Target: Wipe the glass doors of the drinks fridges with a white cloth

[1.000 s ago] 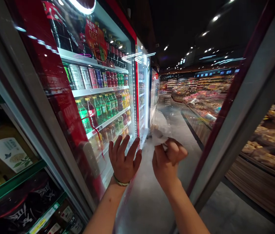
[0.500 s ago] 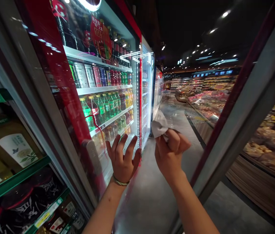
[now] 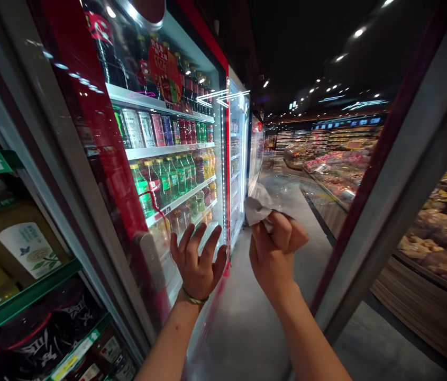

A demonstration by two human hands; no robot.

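My left hand [image 3: 198, 264] is raised with its fingers spread and holds nothing; a thin band circles the wrist. It is in front of a glass door framed in dark red and grey [image 3: 385, 159]. To its right, my right hand [image 3: 274, 254] grips a crumpled white cloth or tissue [image 3: 257, 207], which sticks out at the upper left of the fingers. The cloth is at the glass, where a faint reflection of it shows. Whether my left fingertips touch the glass I cannot tell.
Left of the door, green-edged shelves [image 3: 28, 288] hold large bottles and dark-wrapped packs. Beyond the glass is a red drinks cooler [image 3: 223, 47] with bottles and cans. Food displays [image 3: 437, 233] line the right side of a grey floor [image 3: 247, 317].
The view has shifted slightly, so the cooler and shelves appear a little lower. My right hand, with the cloth, has moved slightly left; my left hand has barely moved.
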